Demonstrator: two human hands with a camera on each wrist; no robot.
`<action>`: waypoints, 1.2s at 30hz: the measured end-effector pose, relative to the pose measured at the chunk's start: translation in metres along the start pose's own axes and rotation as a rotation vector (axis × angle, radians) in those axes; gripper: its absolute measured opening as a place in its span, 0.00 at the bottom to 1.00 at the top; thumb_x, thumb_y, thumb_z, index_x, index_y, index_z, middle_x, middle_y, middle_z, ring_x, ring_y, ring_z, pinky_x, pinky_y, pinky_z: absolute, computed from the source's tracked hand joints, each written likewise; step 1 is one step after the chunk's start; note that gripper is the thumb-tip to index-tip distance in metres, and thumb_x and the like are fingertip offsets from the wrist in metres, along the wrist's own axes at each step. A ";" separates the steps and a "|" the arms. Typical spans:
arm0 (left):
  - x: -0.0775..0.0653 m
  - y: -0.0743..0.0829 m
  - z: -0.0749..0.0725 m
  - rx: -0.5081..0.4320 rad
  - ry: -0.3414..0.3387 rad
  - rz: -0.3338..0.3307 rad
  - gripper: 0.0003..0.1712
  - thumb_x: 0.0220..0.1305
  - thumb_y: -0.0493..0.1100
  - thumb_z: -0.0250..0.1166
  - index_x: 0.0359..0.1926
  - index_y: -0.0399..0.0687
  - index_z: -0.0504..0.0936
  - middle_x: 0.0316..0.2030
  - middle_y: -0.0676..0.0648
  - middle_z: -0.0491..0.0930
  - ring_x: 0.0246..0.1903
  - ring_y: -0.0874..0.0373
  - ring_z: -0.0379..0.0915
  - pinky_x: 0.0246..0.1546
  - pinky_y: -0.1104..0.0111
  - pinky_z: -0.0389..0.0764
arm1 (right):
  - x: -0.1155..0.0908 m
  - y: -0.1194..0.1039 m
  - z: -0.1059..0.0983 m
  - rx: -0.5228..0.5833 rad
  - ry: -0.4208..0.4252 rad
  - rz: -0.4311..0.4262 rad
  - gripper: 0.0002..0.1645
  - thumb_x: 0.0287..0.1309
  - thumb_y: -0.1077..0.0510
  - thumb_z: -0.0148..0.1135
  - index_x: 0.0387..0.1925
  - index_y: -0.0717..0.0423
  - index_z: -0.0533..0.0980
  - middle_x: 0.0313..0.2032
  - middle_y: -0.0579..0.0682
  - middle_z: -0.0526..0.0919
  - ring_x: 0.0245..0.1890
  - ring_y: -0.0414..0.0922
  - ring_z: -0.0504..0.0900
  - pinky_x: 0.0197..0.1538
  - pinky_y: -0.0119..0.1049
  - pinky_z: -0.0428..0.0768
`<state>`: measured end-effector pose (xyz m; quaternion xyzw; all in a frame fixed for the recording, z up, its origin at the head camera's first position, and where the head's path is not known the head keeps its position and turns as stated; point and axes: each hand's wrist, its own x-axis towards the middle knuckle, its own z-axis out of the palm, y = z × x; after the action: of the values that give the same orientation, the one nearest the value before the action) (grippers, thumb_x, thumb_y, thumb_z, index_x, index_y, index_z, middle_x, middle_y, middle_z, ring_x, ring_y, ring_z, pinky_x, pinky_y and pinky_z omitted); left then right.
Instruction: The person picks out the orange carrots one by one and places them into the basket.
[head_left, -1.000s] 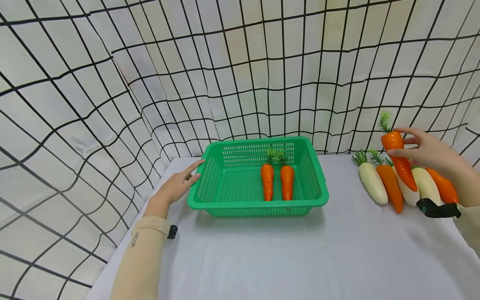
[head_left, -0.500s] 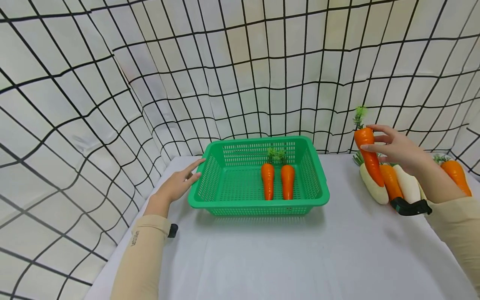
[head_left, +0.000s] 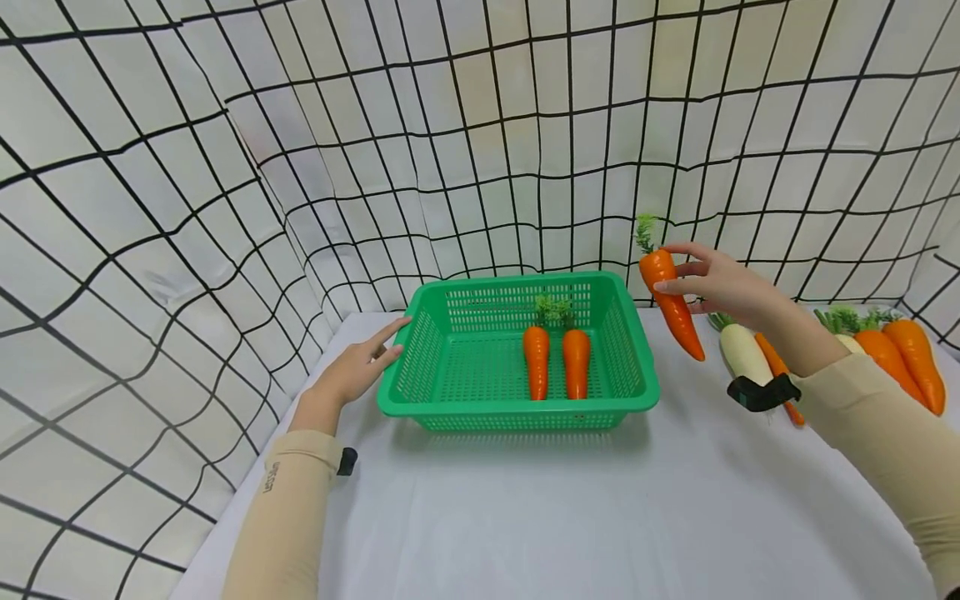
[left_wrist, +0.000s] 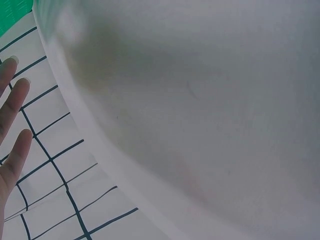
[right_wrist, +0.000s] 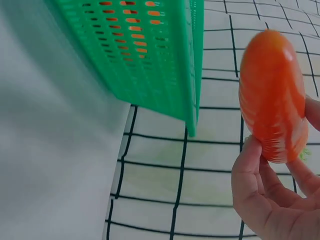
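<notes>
My right hand [head_left: 723,283] pinches an orange carrot [head_left: 672,307] with a green leafy top near its thick end. The carrot hangs tilted in the air, tip down, just right of the green plastic basket [head_left: 517,407]. In the right wrist view the carrot [right_wrist: 272,95] points at the camera, with the thumb and fingertips round its thick end. My left hand [head_left: 352,371] rests its outstretched fingertips on the basket's left rim. Inside the basket, two carrots lie side by side, a left carrot [head_left: 536,362] and a right carrot [head_left: 576,363], leaves toward the back.
On the right of the white table [head_left: 525,517], a white radish [head_left: 744,354] and more carrots [head_left: 917,362] lie in a row, partly behind my right forearm. A black-lined, grid-patterned white cloth [head_left: 487,150] rises behind and at the left.
My right hand has carried the carrot leftward from over the vegetable row to beside the basket's right rim. My left hand stays at the left rim.
</notes>
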<state>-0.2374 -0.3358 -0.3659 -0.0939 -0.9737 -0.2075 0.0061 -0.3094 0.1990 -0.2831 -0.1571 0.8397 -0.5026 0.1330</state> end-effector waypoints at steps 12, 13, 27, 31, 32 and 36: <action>0.002 0.003 -0.002 0.005 0.004 -0.005 0.36 0.80 0.67 0.42 0.82 0.69 0.49 0.61 0.30 0.77 0.57 0.32 0.75 0.52 0.35 0.74 | 0.029 -0.030 0.026 0.009 -0.065 -0.027 0.45 0.73 0.54 0.60 0.81 0.54 0.49 0.69 0.68 0.64 0.60 0.62 0.74 0.53 0.46 0.81; 0.002 0.002 -0.002 0.004 0.005 -0.004 0.36 0.80 0.67 0.42 0.82 0.69 0.49 0.61 0.30 0.76 0.57 0.31 0.75 0.53 0.35 0.73 | 0.032 -0.033 0.028 0.011 -0.068 -0.030 0.45 0.73 0.54 0.60 0.81 0.54 0.49 0.69 0.68 0.64 0.60 0.62 0.73 0.54 0.48 0.81; 0.001 0.001 0.000 -0.003 0.005 -0.001 0.36 0.80 0.65 0.43 0.82 0.67 0.50 0.58 0.30 0.78 0.55 0.34 0.77 0.49 0.38 0.76 | 0.070 -0.056 0.068 0.070 -0.079 -0.029 0.44 0.71 0.58 0.63 0.80 0.51 0.52 0.68 0.66 0.66 0.60 0.62 0.75 0.60 0.60 0.76; 0.000 0.002 0.000 -0.009 0.003 -0.001 0.35 0.81 0.65 0.43 0.82 0.67 0.50 0.56 0.31 0.79 0.53 0.35 0.78 0.47 0.40 0.77 | 0.079 -0.058 0.075 0.148 -0.035 -0.068 0.43 0.71 0.60 0.62 0.80 0.48 0.53 0.69 0.64 0.66 0.61 0.61 0.75 0.62 0.59 0.75; 0.000 0.002 0.000 -0.010 0.003 -0.003 0.35 0.81 0.65 0.43 0.82 0.67 0.50 0.55 0.31 0.79 0.52 0.35 0.78 0.46 0.41 0.77 | 0.081 -0.058 0.076 0.170 -0.023 -0.079 0.44 0.71 0.60 0.62 0.80 0.47 0.53 0.69 0.64 0.66 0.61 0.61 0.74 0.62 0.59 0.75; 0.000 0.002 0.001 -0.019 0.006 -0.003 0.35 0.81 0.64 0.43 0.82 0.67 0.50 0.56 0.31 0.79 0.53 0.35 0.77 0.47 0.40 0.77 | 0.091 -0.057 0.085 0.220 0.020 -0.118 0.44 0.70 0.62 0.63 0.80 0.45 0.54 0.69 0.64 0.66 0.62 0.60 0.74 0.63 0.60 0.74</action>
<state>-0.2369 -0.3333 -0.3659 -0.0917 -0.9719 -0.2168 0.0077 -0.3523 0.0692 -0.2773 -0.1859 0.7701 -0.6001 0.1111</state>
